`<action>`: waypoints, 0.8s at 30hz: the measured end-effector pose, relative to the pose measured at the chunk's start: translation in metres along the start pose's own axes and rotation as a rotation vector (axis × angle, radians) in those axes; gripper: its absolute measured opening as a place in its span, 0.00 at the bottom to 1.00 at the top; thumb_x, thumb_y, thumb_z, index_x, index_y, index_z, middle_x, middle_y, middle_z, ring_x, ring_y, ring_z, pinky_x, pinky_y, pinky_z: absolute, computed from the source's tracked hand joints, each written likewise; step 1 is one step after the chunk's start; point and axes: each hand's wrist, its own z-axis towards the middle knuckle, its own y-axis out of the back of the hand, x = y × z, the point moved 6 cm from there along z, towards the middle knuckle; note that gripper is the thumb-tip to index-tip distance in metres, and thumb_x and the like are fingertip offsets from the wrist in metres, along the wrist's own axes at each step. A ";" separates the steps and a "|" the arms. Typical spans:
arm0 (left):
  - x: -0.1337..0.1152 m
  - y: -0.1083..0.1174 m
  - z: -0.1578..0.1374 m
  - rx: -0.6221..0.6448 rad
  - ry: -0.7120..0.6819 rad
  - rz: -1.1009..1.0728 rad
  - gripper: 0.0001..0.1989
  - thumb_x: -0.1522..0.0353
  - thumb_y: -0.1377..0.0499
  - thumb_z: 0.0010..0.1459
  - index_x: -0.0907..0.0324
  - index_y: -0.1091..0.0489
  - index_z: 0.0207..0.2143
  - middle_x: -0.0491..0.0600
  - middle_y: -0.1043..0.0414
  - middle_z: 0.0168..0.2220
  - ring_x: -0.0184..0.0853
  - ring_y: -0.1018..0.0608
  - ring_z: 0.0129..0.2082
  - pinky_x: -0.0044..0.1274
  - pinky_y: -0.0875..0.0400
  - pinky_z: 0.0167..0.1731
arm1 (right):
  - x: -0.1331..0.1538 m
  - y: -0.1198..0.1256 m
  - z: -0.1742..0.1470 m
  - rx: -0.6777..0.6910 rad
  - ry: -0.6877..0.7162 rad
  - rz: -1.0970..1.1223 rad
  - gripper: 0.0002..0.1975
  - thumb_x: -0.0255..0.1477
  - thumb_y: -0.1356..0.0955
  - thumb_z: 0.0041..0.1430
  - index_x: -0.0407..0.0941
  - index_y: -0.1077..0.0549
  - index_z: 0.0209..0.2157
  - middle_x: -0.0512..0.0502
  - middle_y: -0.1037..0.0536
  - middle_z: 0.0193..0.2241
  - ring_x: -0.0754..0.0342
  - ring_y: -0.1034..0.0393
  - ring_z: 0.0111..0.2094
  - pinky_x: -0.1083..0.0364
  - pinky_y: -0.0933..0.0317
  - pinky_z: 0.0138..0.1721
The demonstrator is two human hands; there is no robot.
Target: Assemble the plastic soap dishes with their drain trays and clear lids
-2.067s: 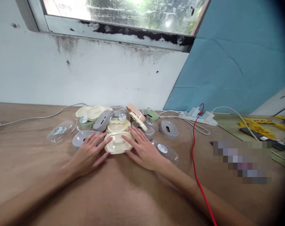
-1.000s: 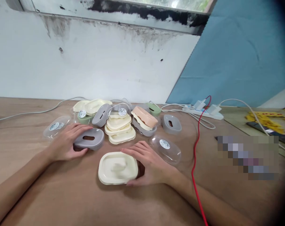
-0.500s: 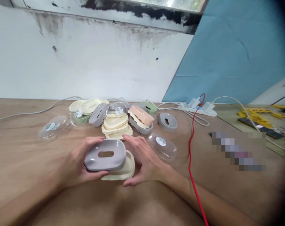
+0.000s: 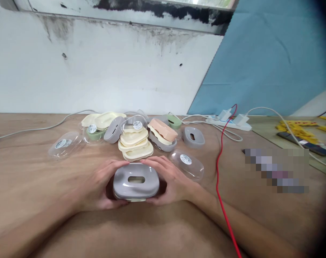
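A grey oval soap box shell, slotted in its top face, sits over a cream tray, of which only a thin front edge shows. Around the left end curls my left hand, fingertips at the back rim and thumb at the front. My right hand grips the right end the same way. Just behind them lies a pile of cream trays with wavy rims. A clear lid bearing a round sticker rests right of the hands, and another clear lid lies to the left.
Farther back are grey shells, a peach shell and a green shell. A red cable runs down the table's right side from a white power strip. Yellow items and a pixelated patch are at far right.
The grey shell has moved right and now covers the cream tray, which showed at its right before. My right hand has closed onto the shell's right end.
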 end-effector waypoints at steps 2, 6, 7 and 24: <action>-0.001 -0.001 0.000 0.028 -0.003 0.012 0.46 0.60 0.27 0.55 0.50 0.44 0.71 0.56 0.29 0.63 0.54 0.23 0.61 0.43 0.22 0.59 | 0.000 -0.004 0.000 0.024 -0.018 0.009 0.52 0.45 0.20 0.51 0.50 0.42 0.72 0.35 0.24 0.62 0.38 0.26 0.60 0.43 0.34 0.57; 0.000 0.000 0.000 0.024 -0.016 0.026 0.47 0.58 0.27 0.55 0.48 0.45 0.71 0.58 0.31 0.66 0.55 0.24 0.63 0.43 0.22 0.60 | -0.001 -0.008 0.000 0.062 -0.052 0.027 0.50 0.44 0.19 0.52 0.50 0.40 0.71 0.35 0.25 0.63 0.39 0.27 0.60 0.44 0.34 0.57; 0.000 0.000 0.000 0.024 -0.024 0.036 0.47 0.58 0.27 0.55 0.48 0.44 0.71 0.59 0.32 0.67 0.55 0.24 0.64 0.44 0.23 0.60 | -0.001 -0.009 0.000 0.069 -0.054 0.030 0.50 0.44 0.20 0.52 0.50 0.40 0.71 0.34 0.25 0.63 0.39 0.27 0.61 0.44 0.35 0.57; 0.000 -0.006 -0.001 0.041 -0.010 0.070 0.47 0.67 0.30 0.52 0.50 0.46 0.71 0.57 0.30 0.64 0.50 0.25 0.62 0.39 0.25 0.60 | -0.002 -0.015 -0.002 0.143 -0.111 -0.011 0.54 0.49 0.19 0.51 0.50 0.43 0.73 0.35 0.29 0.65 0.38 0.31 0.63 0.42 0.37 0.62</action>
